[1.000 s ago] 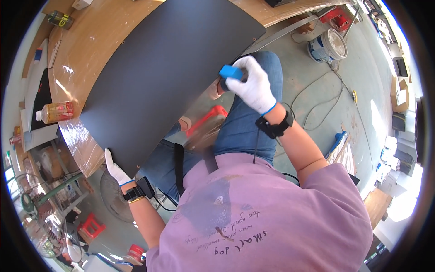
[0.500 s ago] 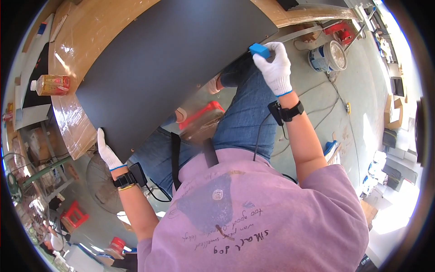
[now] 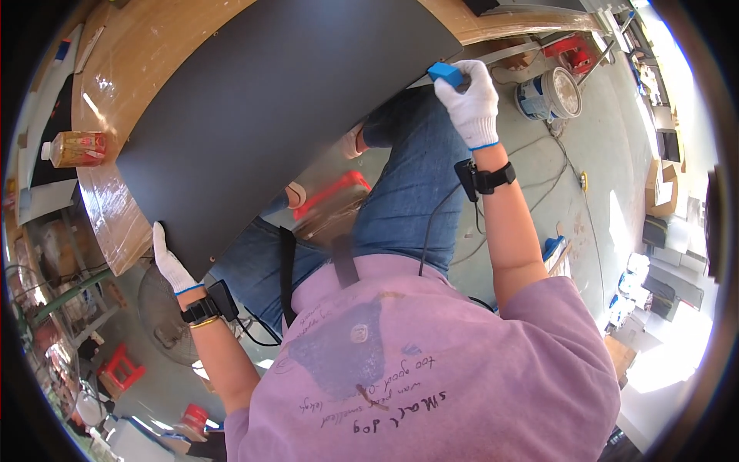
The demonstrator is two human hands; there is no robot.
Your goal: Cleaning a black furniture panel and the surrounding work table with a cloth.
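A large dark grey board [image 3: 269, 108] lies on a wooden workbench [image 3: 123, 85]. My right hand [image 3: 469, 104], in a white glove, grips a small blue block [image 3: 445, 73] pressed against the board's right edge near its far corner. My left hand [image 3: 171, 266], also gloved, rests flat against the board's near left corner. A black watch-like band sits on each wrist.
A bottle with orange liquid [image 3: 75, 148] lies on the bench at the left. A white bucket [image 3: 548, 94] stands on the floor at the right, with cables nearby. A red stool [image 3: 331, 192] is under the board's edge; another red stool [image 3: 119, 369] stands at lower left.
My right hand has slid the blue block along the board's edge, away from me toward the far corner. My left hand stays on the near corner.
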